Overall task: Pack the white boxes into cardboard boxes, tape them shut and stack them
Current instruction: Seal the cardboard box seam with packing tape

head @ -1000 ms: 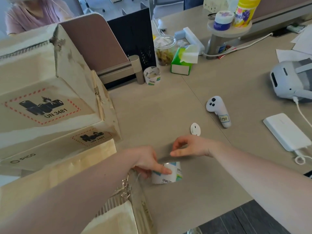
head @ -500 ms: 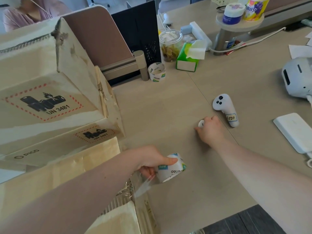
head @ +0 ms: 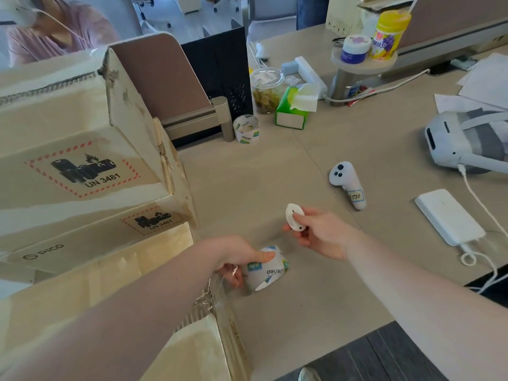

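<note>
My left hand [head: 236, 257] grips a roll of clear tape [head: 268, 269] just above the desk, and a strip of tape runs from it down to the near cardboard box [head: 115, 292] at the lower left. My right hand [head: 319, 233] pinches a small white oval cutter [head: 293, 217] a little above and to the right of the roll. Behind the near box, two taped cardboard boxes [head: 68, 149] with UN 3481 labels are stacked at the left. No white boxes show.
On the beige desk [head: 261, 182] lie a white controller [head: 347, 184], a white power bank [head: 448, 215] with its cable, a headset [head: 464, 141], a second tape roll [head: 246, 128], a tissue box [head: 295, 108] and jars. A person sits behind the partition at the top left.
My right hand reached out to the white cutter on the desk, picked it up and brought it back toward the tape roll. My left hand kept hold of the roll.
</note>
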{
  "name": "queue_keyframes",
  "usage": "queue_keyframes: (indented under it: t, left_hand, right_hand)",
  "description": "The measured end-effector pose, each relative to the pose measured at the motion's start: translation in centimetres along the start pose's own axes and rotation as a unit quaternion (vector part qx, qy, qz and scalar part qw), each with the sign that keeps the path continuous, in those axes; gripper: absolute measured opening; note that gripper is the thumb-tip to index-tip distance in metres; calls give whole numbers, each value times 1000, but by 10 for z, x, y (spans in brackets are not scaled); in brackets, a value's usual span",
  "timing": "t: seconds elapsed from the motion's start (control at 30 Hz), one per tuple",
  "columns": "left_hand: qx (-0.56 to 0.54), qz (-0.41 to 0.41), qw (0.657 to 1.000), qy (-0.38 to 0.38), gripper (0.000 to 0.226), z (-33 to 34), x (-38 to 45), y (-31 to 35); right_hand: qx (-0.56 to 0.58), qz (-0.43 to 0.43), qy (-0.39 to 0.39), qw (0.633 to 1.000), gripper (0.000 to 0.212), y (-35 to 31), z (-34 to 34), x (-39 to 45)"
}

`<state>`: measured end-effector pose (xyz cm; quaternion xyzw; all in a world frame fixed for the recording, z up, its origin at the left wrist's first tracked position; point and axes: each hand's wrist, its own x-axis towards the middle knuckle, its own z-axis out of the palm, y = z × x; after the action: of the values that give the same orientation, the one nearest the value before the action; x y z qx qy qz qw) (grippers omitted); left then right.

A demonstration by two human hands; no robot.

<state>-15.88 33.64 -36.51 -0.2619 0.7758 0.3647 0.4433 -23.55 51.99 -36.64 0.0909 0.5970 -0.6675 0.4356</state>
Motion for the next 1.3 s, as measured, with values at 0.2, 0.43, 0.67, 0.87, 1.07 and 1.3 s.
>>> queue_keyframes:
  t: [0.2,0.43,0.67,0.87,1.07,1.3]
  left_hand:
    - [9,1,1000,8,64,-1,-3,1]
    - [5,-10,1000,18,66,-1,-3,2]
    - [-15,-32,999,18,61,-4,-11,6]
    - [-8,-40,999,-15,54,-8,-11,9]
    - [-22,-49,998,-23,54,-10,-6,9]
    - [-37,-63,997,-27,57,-8,0,7]
  right_hand:
    - [-123,-19,-11,992,15,4,2,-5]
    - [-232,-33,-43,971,19,0,8,-33]
    - [-375,-60,-80,922,25,21,35,-75]
    - [-457,-134,-72,876,26,42,64,-70]
    - [-487,-178,12,855,31,58,72,-58]
    - [-501,-197,48,841,29,60,82,-47]
